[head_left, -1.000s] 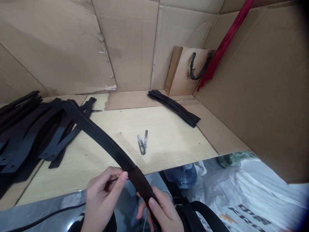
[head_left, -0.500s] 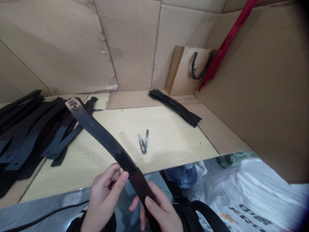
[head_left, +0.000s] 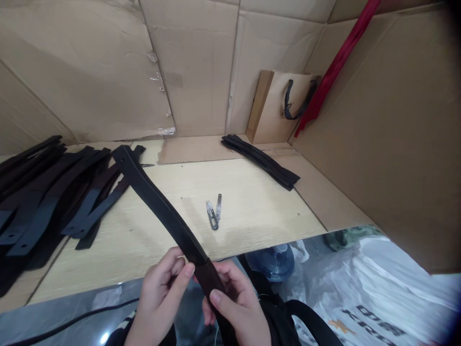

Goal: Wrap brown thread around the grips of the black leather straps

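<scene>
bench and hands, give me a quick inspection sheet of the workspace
surface: light wood bench, cardboard sheet at the back
job's things: black strap held in both hands
clutter: pile of black straps at left, smaller bundle of straps at back, thread snips mid-bench
hands: left hand and right hand grip the strap's lower end
cables: black cable along the lower left
surroundings: cardboard walls, paper bag, red strip, white plastic sack
</scene>
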Motion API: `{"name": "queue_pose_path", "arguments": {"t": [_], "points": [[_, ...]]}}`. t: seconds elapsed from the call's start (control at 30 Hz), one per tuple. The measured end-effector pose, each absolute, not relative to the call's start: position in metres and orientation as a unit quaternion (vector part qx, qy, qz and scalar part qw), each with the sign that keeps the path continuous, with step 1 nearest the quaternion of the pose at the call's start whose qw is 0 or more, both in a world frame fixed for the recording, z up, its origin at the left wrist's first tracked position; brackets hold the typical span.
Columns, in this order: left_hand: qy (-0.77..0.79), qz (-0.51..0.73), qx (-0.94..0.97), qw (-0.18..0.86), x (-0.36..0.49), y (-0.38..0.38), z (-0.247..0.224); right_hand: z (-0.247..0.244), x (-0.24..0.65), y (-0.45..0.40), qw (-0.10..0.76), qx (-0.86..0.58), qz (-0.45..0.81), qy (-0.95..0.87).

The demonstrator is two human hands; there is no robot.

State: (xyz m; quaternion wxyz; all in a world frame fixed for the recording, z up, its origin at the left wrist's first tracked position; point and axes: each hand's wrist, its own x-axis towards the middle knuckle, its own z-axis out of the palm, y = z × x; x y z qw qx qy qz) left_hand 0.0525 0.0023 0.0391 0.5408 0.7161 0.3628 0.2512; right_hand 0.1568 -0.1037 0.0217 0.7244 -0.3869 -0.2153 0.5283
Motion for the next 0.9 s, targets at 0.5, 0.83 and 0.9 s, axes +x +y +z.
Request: {"name": "queue_pose_path", "arguments": {"t": [0.5,0.83,0.9], "points": [[0.266,0.411,0.724,0.487,0.104,0.034,0.108,0.075,0.219,-0.040,0.682,-0.219,0.625,-0.312],[0.195,0.366,0.687,0.596,0.150,0.141,0.103,0.088,0.256,0.053,0.664,-0.384,0.531,-0.359],[0.179,0.320,0.689,0.625,0.155,0.158,0.092,0.078,0.259,0.069,0.655,-0.383,0.548,-0.353]]}}
